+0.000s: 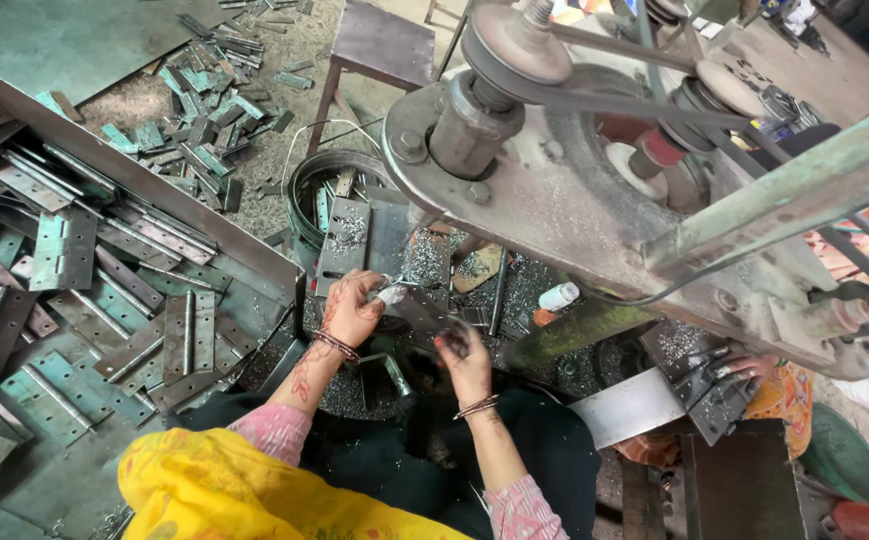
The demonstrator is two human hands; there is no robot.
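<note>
Steel hinge plate: we grip it between both hands.
Left hand: closed on its left end.
Right hand: clasping its right end.

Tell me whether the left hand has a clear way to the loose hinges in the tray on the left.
Probably yes. The left hand is gripping a hinge at the machine, but the tray of hinges lies open just beside that arm, with nothing covering it.

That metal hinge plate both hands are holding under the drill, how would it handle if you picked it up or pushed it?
The hinge plate looks like flat steel, so probably stiff and heavy for its size. Held between the left hand and right hand, it would likely fold at its knuckle if lifted by one leaf. The metal shavings around it suggest it might slide gritty, not roll.
</note>
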